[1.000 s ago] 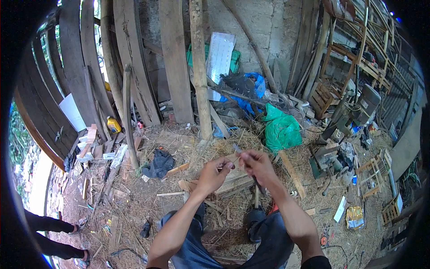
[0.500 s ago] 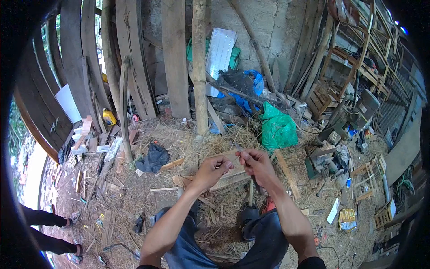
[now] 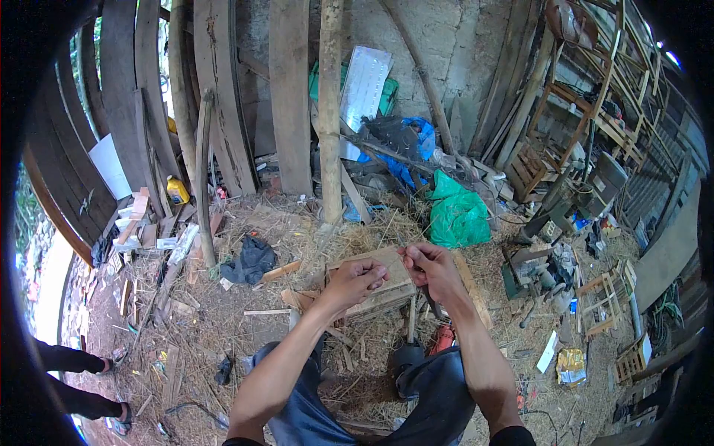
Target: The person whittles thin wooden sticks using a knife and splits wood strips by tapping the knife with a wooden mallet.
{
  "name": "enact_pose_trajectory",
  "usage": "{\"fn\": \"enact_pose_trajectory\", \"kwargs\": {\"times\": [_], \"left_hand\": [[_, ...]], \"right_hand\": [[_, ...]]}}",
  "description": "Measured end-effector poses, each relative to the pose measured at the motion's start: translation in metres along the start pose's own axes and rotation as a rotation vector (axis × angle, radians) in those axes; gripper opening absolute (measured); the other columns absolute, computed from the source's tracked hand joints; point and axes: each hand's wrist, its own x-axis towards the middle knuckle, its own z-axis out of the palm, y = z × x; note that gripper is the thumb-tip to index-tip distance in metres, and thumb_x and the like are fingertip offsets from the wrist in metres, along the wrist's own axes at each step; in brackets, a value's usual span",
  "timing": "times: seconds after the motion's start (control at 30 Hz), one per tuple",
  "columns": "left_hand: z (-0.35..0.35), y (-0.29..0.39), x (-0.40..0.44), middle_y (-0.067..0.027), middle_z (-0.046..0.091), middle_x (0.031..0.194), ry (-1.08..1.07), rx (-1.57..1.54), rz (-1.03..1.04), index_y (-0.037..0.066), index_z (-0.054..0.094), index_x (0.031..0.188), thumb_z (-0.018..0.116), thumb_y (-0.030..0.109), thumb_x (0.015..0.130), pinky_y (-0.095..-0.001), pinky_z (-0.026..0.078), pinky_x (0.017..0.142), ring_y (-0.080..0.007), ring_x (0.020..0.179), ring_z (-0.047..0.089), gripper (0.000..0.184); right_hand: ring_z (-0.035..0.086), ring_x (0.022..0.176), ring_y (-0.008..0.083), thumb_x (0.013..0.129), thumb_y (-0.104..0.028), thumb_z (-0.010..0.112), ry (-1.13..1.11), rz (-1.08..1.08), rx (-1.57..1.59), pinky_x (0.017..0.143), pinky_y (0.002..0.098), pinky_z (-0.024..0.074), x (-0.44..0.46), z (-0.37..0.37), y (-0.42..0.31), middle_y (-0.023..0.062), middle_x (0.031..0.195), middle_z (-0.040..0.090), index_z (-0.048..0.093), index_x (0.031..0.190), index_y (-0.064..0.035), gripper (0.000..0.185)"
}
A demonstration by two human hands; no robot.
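Observation:
My left hand is closed in a pinch, with the fingertips at a thin pale sliver. To its right, my right hand is closed near the sliver's other end. A narrow dark tool sticks out below the right hand; its upper part is hidden by the fingers, and I cannot make out its kind. Both hands are above a wooden plank bench, a small distance apart. Below stands a wooden stick by a dark rounded object.
A green plastic bag lies ahead to the right, and a black bag to the left. A bamboo post rises in front. Machinery stands at right. Another person's legs show at left. Straw and wood scraps cover the ground.
The grey pointed piece that showed above my right fingers is out of sight. My right hand has moved slightly right, and the gap between the hands is a little wider.

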Motion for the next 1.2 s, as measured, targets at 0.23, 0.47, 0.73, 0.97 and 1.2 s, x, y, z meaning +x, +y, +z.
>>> {"fn": "enact_pose_trajectory", "kwargs": {"times": [0.23,0.47,0.73,0.97,1.2], "left_hand": [[-0.004,-0.010,0.003,0.0059,0.042,0.065,-0.032,-0.120,-0.071,0.005,0.058,0.089,0.056,0.024,0.091,-0.0162,0.021,0.043,-0.0013,0.050,0.030,0.018],[-0.011,-0.008,-0.003,0.0071,0.042,0.066,-0.048,-0.117,-0.151,0.004,0.059,0.092,0.055,0.025,0.092,-0.0165,0.020,0.042,-0.0002,0.049,0.030,0.021],[-0.012,-0.009,-0.002,0.0073,0.041,0.065,-0.074,-0.182,-0.188,0.004,0.058,0.093,0.056,0.026,0.092,-0.0163,0.019,0.042,0.0001,0.048,0.028,0.022],[-0.014,-0.006,-0.001,0.0064,0.041,0.064,-0.083,-0.194,-0.182,0.004,0.056,0.087,0.056,0.023,0.092,-0.0151,0.019,0.040,-0.0003,0.049,0.030,0.019],[-0.013,-0.006,-0.005,0.0066,0.042,0.065,-0.012,-0.039,-0.136,0.006,0.059,0.084,0.058,0.025,0.090,-0.0159,0.022,0.043,-0.0010,0.051,0.032,0.020]], "right_hand": [[0.036,0.050,0.0029,0.093,-0.021,0.055,0.161,-0.115,0.047,0.043,0.0193,0.0251,0.004,-0.011,-0.007,-0.0035,0.065,0.051,0.060,0.100,0.0022,0.024],[0.035,0.048,0.0027,0.093,-0.020,0.055,0.044,0.033,0.067,0.042,0.0190,0.0240,-0.002,-0.008,-0.004,-0.0029,0.068,0.051,0.059,0.092,0.0016,0.022],[0.035,0.048,0.0032,0.092,-0.012,0.053,0.059,0.086,0.020,0.043,0.0187,0.0246,-0.006,0.012,-0.004,-0.0021,0.070,0.053,0.059,0.088,-0.0015,0.013],[0.032,0.046,0.0025,0.088,-0.009,0.054,0.042,0.131,-0.056,0.042,0.0187,0.0221,-0.009,0.008,-0.003,-0.0044,0.068,0.049,0.059,0.086,-0.0022,0.008],[0.033,0.046,0.0039,0.093,-0.009,0.049,0.135,0.008,0.050,0.042,0.0203,0.0224,-0.004,-0.016,-0.005,-0.0033,0.067,0.052,0.061,0.092,-0.0018,0.014]]}}
